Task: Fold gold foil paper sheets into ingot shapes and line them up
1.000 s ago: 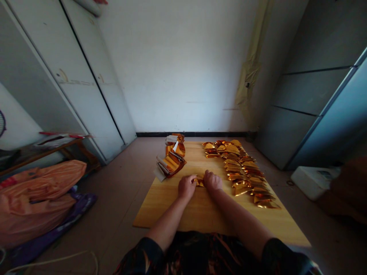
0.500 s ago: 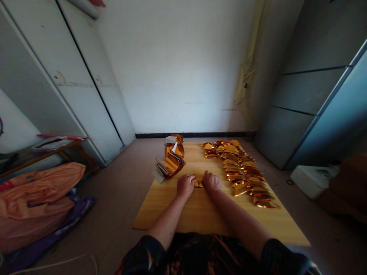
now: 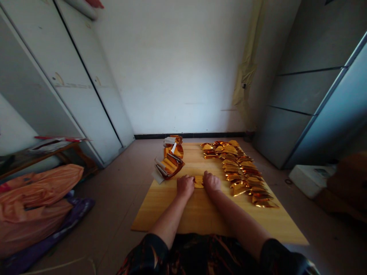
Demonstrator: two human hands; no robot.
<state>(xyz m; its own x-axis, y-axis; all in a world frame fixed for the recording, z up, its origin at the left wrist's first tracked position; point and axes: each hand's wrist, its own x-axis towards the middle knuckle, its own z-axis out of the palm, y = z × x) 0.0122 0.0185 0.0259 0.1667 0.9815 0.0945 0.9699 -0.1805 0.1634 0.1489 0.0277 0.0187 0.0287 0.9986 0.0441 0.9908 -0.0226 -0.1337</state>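
A small piece of gold foil paper (image 3: 198, 182) lies on the wooden board between my hands. My left hand (image 3: 185, 185) is closed at its left end, with the fingertips curled over the edge. At the opposite end my right hand (image 3: 211, 181) is closed on the paper in the same way. Left of my hands, toward the far side, sit bundles of gold foil sheets (image 3: 171, 165) with grey-white backs. Rows of folded gold foil pieces (image 3: 240, 168) stand along the right side of the board.
The wooden board (image 3: 160, 210) is low, above a tiled floor. Pale cabinets (image 3: 83, 88) rise at left, with orange plastic bags (image 3: 43, 191) heaped below. A grey refrigerator-like cabinet (image 3: 292, 114) and a white box (image 3: 305, 179) stand at right. A white wall (image 3: 177, 68) closes the far side.
The gold paper between my hands looks flatter and shows more of its face than before. Both hands keep nearly the same place; the whole view has shifted slightly.
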